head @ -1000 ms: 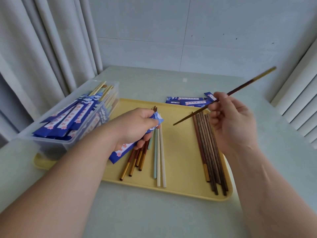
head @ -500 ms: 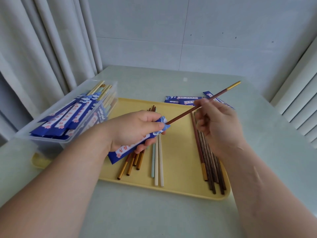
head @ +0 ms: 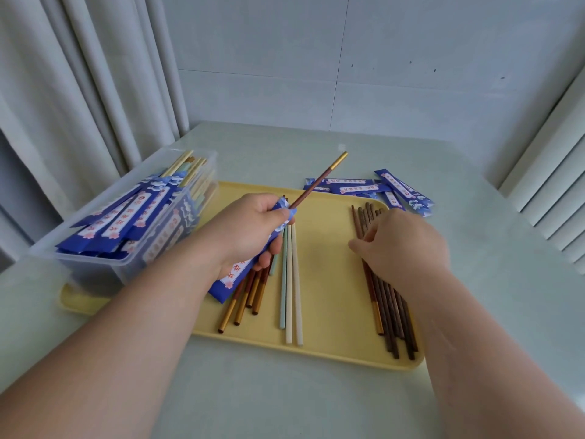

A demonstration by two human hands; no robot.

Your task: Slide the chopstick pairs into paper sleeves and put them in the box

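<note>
**Layout around the held sleeve**

The left hand [head: 250,229] grips a sleeve [head: 234,277] above the tray [head: 332,353], a chopstick [head: 319,182] sticking out beyond the grip. Directly beneath, loose chopsticks [head: 289,280] lie on the tray. Left of the grip, a box [head: 126,267] of filled sleeves [head: 126,217] stands on the tray's end. Right of it, the right hand [head: 405,245] rests on another chopstick row [head: 389,302]. Beyond and right, spare sleeves [head: 364,188] lie on the table [head: 285,400].

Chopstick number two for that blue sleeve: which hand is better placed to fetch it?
The right. The right hand rests on the loose brown chopsticks at the tray's right side, while the left hand grips the sleeve with one chopstick sticking out.
</note>
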